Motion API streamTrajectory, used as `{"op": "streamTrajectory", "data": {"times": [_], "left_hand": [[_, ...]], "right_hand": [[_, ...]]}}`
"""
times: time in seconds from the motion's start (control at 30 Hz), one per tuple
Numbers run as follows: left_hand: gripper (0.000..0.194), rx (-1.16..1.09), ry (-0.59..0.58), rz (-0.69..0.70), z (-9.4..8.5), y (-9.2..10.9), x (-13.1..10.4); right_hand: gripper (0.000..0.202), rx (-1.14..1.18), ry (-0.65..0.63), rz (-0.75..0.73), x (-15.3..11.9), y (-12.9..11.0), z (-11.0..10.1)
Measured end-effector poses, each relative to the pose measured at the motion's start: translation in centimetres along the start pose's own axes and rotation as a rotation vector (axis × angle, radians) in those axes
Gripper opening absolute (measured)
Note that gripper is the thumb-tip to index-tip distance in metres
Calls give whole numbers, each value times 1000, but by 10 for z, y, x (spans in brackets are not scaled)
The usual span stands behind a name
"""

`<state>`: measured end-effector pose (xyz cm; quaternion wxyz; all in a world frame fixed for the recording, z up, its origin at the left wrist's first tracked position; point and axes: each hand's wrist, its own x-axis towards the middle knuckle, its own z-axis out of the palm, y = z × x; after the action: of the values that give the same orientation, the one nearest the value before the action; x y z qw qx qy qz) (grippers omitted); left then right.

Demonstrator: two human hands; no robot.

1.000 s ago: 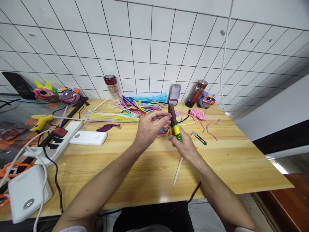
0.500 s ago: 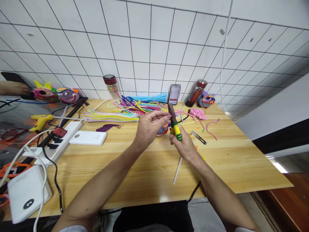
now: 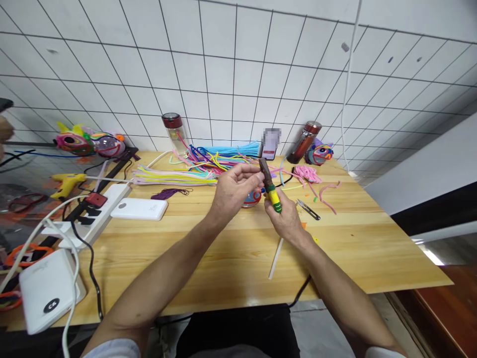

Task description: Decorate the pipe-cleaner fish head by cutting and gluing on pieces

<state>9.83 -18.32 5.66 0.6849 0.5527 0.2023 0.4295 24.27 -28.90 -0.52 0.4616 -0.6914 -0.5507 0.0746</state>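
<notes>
My right hand [image 3: 285,219] is wrapped round the green and yellow handles of a pair of pliers [image 3: 269,186], jaws pointing up and away. Close to the jaws, my left hand [image 3: 234,191] is pinched at the fingertips; what it holds is too small to make out now. Behind and between my hands, a round blue and red decorated piece [image 3: 252,198] sits on the table, partly hidden. Beyond lies a heap of coloured pipe cleaners [image 3: 208,161], with a pink bundle [image 3: 307,174] to the right.
Small snips [image 3: 308,210] lie right of my right hand. Two flasks and a phone [image 3: 270,144] stand by the wall. On the left are a power strip [image 3: 106,211], white power banks [image 3: 139,209], a yellow glue gun [image 3: 67,184] and cables. Another person's hand [image 3: 5,129] shows at the left edge.
The pink bit seen at my left fingertips is no longer visible. Both hands stay close together by the pliers. The other person's hand has moved left, mostly out of view.
</notes>
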Motion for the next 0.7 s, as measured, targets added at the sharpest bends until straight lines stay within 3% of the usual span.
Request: {"op": "streamTrajectory", "data": {"times": [0.27, 0.43, 0.57, 0.7], "left_hand": [[46, -22, -87, -84, -5, 3, 2], [47, -102, -30, -11, -9, 12, 1], [46, -109, 14, 8, -10, 17, 2], [43, -53, -14, -4, -4, 15, -1]], "right_hand": [[25, -112, -71, -11, -6, -19, -19], [29, -59, -159, 19, -29, -18, -57], [41, -80, -24, 198, -56, 26, -111], [47, -354, 97, 453, -65, 94, -166]]}}
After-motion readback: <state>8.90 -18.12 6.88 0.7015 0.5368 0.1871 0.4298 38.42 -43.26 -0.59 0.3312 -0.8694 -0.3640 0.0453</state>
